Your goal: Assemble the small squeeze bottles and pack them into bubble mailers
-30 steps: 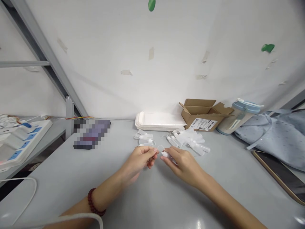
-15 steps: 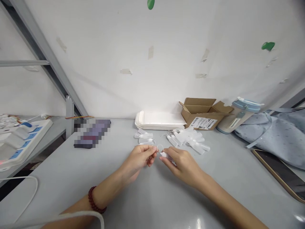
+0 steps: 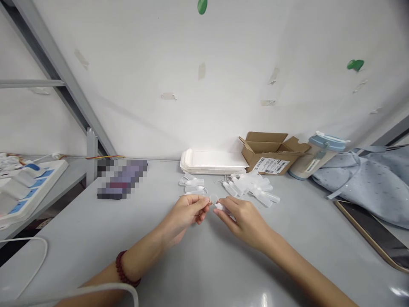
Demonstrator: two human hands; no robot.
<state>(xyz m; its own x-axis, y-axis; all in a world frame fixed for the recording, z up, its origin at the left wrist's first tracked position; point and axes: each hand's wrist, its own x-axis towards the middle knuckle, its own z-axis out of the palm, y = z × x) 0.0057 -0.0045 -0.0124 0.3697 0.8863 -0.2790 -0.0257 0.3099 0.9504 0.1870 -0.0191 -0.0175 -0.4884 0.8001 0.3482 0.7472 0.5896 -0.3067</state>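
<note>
My right hand [image 3: 243, 218] is closed round a small white plastic bottle [image 3: 220, 207], its pale tip pointing left and most of its body hidden by the fingers. A thin white loop [image 3: 214, 196] arches up from the bottle's tip toward my left hand [image 3: 193, 209]. The left thumb and index finger pinch the far end of this loop, close to the tip. Just behind my hands lie a few similar translucent bottles [image 3: 194, 189], and a larger heap of them [image 3: 252, 184] spreads to the right.
Flat white packages [image 3: 214, 161] are stacked against the wall, beside an open cardboard box [image 3: 273, 155]. A blue-lidded cup [image 3: 318, 155], a pale blue bag [image 3: 373, 183] and a phone [image 3: 377, 232] stand right. A blurred dark pouch [image 3: 123, 179] and a power strip [image 3: 32, 187] are left.
The whole view has shifted very slightly. Both hands keep the same grip on the bottle and its loop, with hardly any movement.
</note>
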